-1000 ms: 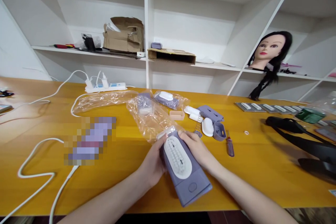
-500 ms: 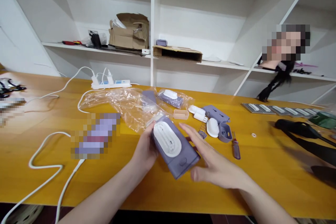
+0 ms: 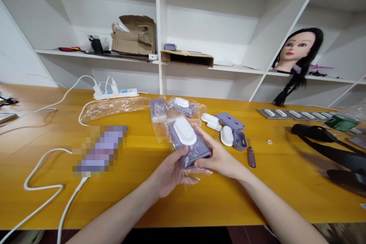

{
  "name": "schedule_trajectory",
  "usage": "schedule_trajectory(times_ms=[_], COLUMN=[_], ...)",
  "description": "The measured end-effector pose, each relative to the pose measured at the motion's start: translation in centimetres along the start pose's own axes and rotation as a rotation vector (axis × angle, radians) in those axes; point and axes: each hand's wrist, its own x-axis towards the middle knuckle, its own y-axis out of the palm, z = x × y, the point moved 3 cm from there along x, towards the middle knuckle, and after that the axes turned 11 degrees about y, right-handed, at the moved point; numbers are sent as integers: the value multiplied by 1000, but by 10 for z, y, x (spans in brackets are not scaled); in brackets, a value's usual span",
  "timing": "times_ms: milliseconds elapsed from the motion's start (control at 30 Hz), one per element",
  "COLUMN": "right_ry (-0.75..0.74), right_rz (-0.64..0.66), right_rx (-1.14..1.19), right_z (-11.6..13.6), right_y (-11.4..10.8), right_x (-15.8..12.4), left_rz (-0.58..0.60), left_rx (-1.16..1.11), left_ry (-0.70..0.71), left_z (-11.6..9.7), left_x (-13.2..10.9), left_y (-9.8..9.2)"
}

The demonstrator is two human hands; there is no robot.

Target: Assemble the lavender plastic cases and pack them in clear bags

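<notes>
**One of three, held in both hands**

The left hand and right hand hold a lilac device with a white oval head, wrapped in clear plastic, over the worktop. Their fingers curl around its sides, pinching it through the plastic. Two more bagged lilac pieces lie just beyond. One screwdriver lies right. A pixelated block hides one item. No writing is legible.

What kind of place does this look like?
Probably a workshop or product-testing room: a bagged lilac device in hand, loose plastic parts and a screwdriver on a yellow wooden table, and a mannequin head on the shelves.
</notes>
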Motion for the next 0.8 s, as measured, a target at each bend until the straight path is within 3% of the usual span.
schedule_trajectory(times_ms=[100, 300, 400, 633, 800], right_ry=[-94, -264, -325, -303, -390], right_rz=[-107, -415, -499, -425, -327], right_rx=[-61, -265, -362, -555, -570], right_z=[0, -8, -13, -15, -3], right_y=[0, 7, 10, 12, 16], right_x=[0, -5, -10, -11, -11], left_rz=[61, -43, -93, -146, -246], left_rx=[35, -19, -55, -62, 7], left_ry=[-1, 105, 168, 226, 351], left_z=[2, -4, -5, -5, -32], left_x=[-1, -1, 0, -2, -4], left_y=[-2, -5, -4, -1, -7])
